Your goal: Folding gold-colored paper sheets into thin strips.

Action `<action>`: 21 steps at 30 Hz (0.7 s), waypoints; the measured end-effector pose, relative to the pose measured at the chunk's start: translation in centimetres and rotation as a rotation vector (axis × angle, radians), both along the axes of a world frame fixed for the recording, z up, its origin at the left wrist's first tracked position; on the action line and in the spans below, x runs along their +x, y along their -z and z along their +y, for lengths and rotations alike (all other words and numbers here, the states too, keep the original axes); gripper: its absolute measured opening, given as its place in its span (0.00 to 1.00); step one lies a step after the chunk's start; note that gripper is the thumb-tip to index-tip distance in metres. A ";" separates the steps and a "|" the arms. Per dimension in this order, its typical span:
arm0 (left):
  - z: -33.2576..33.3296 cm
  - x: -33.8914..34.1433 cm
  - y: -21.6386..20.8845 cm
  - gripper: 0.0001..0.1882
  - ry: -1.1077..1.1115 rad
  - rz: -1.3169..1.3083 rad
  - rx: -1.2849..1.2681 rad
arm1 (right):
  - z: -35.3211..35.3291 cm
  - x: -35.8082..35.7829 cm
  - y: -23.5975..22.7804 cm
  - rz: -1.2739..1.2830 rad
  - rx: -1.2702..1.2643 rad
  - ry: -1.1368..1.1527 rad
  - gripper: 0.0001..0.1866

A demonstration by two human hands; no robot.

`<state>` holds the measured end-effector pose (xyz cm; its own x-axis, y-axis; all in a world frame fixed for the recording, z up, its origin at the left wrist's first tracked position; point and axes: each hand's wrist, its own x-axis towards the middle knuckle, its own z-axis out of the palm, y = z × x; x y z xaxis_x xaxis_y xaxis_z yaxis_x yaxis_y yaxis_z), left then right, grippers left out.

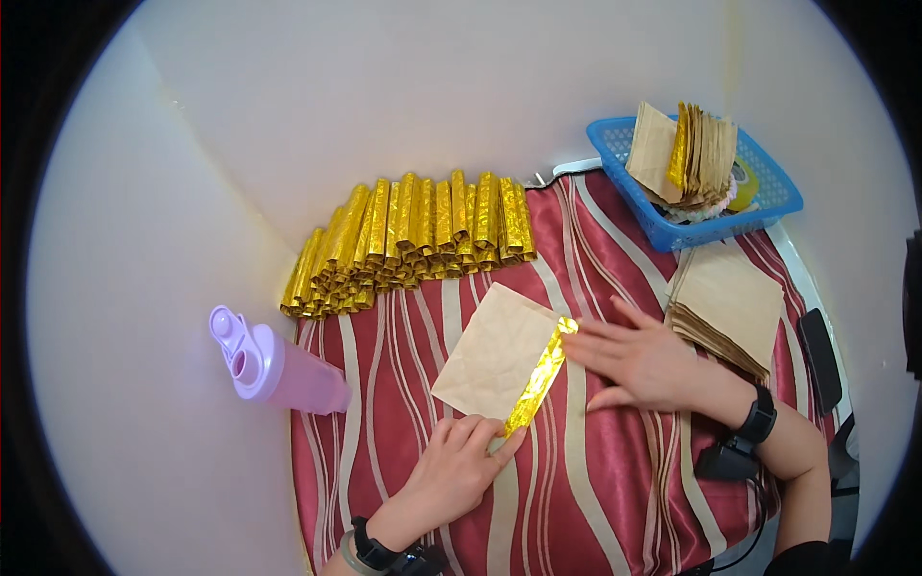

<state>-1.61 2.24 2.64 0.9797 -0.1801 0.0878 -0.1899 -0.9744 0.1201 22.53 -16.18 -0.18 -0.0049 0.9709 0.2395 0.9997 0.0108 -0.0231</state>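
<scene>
Here, gold strip [543,376]: slants toward upper right along paper [495,350] edge
Left grip [461,470]: bunched, pinch unclear
Right grip [648,363]: spread
Worktop [576,499]: spans lower centre

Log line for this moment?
left hand: on gold strip, near end; right hand: at its far end; tan sheet: strip along right edge; gold tubes: stacked

bottle [303,376]: 1 | basket [696,233]: 1 | gold rolls [408,226]: dozens | paper sheets [499,350]: many

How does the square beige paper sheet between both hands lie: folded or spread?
Mostly spread: the sheet shows a flat beige face. Cannot tell whether its shiny gold strip is folded.
</scene>
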 end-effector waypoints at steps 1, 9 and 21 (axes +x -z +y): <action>0.0 0.0 0.0 0.28 -0.001 -0.007 -0.002 | -0.1 0.4 -0.1 -0.007 -0.002 -0.001 0.40; 0.2 0.1 0.6 0.28 -0.004 0.012 0.002 | 0.6 -3.4 -0.8 -0.025 0.017 -0.040 0.43; 1.5 0.0 0.0 0.22 -0.153 -0.117 0.167 | 0.0 -0.8 -0.3 -0.018 0.020 -0.083 0.35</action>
